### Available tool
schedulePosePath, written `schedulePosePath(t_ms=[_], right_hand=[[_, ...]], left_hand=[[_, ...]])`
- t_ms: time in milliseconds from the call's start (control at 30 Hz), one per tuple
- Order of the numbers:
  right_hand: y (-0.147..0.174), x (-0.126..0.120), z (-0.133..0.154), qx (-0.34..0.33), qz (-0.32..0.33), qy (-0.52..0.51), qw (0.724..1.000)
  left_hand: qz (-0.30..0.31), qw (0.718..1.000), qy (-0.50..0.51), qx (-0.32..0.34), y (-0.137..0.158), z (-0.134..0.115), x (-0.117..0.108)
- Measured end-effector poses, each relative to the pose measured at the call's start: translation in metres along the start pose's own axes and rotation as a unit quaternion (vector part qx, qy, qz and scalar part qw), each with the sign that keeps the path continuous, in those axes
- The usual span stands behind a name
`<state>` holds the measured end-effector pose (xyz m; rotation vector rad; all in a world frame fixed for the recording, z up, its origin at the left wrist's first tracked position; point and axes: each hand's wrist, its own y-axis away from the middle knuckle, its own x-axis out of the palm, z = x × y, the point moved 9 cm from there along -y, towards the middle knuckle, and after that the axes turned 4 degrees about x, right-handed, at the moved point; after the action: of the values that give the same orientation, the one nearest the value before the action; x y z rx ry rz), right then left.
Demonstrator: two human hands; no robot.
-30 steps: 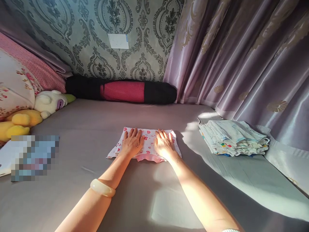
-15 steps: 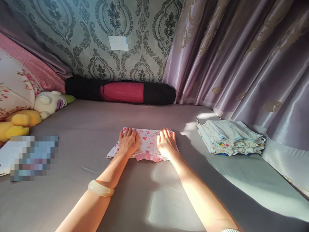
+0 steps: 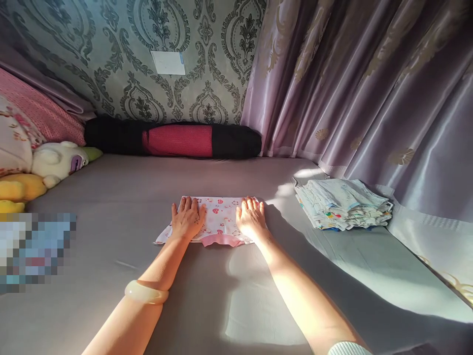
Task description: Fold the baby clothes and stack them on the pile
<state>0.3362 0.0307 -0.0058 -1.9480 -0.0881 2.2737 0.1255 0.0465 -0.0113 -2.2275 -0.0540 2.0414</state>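
A small white shirt (image 3: 220, 217) with red and pink prints lies folded on the grey bed sheet (image 3: 192, 305), its pink neckline toward me. On its left part my left hand (image 3: 187, 219) rests palm down, fingers stretched out and pointing away. My right hand (image 3: 252, 217) presses flat on the right part in the same way. Neither hand grips the cloth; the fabric under both palms is hidden. A pale bangle (image 3: 146, 292) circles my left forearm.
To the right sits a stack of folded light clothes (image 3: 343, 204). A black and red long bag (image 3: 177, 139) lies along the wall. Plush toys (image 3: 59, 160) and a blurred-out item (image 3: 44, 246) are at left. Purple curtains (image 3: 332, 88) hang at right.
The view has turned slightly right, so everything sits a little further left. Both hands stay flat on the shirt, with the left hand slightly further out to the left.
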Motion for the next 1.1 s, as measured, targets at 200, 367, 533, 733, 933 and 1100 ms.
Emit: schedulePosePath(t_ms=[200,367,533,733,933,1100], right_hand=[[-0.002,0.002,-0.002,-0.001,0.015,-0.009,1.000],[-0.003,-0.003,-0.012,-0.020,0.041,-0.004,0.999],[-0.004,-0.006,-0.033,-0.048,0.039,0.032,0.998],[-0.002,0.003,-0.039,-0.064,0.055,0.042,0.996],[-0.001,0.005,-0.038,-0.052,0.065,0.033,0.996],[-0.001,0.002,-0.038,-0.053,0.065,0.039,0.996]], left_hand=[[0.008,1.000,0.019,0.003,0.000,0.001,-0.001],[0.013,0.999,0.020,0.026,0.002,0.011,-0.009],[0.026,0.999,0.010,0.034,0.004,0.024,-0.013],[0.078,0.996,0.031,0.038,0.003,0.027,0.001],[0.081,0.996,0.026,0.034,-0.001,0.032,0.011],[0.034,0.998,0.031,0.044,0.002,0.030,0.004]])
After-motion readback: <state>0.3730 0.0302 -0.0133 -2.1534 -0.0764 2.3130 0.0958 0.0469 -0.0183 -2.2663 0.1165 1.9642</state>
